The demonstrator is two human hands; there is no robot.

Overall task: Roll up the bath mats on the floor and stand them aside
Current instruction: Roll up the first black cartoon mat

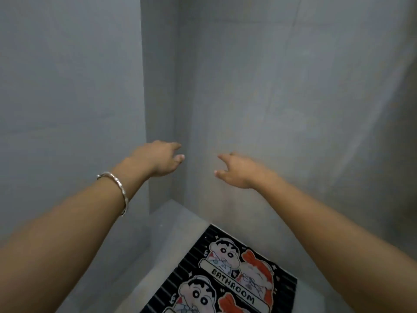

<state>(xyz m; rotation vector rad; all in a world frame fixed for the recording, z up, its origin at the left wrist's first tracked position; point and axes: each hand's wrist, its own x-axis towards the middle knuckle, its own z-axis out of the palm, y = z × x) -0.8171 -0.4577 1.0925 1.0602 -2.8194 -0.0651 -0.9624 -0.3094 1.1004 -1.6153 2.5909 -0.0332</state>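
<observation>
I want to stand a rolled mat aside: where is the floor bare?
Bare floor lies in the corner between the mat and the walls, and along the mat's left edge. Right of the mat, only a narrow strip shows.

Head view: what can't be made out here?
1. Mat: near part cut off by the bottom edge; one mat or two, cannot tell.
2. Left hand and right hand: seen from behind and blurred; whether the fingers touch the wall is unclear.
3. Floor: partly hidden by both forearms.
</observation>
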